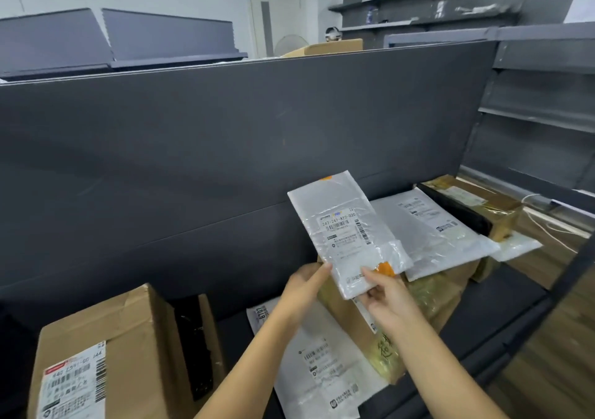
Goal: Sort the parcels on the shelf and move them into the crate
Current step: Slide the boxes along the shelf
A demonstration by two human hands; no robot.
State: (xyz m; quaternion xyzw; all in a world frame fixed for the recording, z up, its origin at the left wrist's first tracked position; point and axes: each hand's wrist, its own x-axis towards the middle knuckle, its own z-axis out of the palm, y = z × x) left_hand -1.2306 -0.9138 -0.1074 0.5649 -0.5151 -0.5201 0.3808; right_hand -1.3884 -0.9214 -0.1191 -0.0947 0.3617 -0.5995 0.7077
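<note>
I hold a white plastic mailer with a printed label and orange tape up above the dark shelf. My left hand pinches its lower left corner. My right hand grips its bottom edge by the orange patch. Under it lie a tape-wrapped cardboard box and a second white mailer. A flat white mailer lies on the shelf below my forearms. No crate is in view.
A large cardboard box with a label stands at the lower left, a black item beside it. A brown box with a black parcel sits at the right end. The shelf's dark back panel rises behind everything.
</note>
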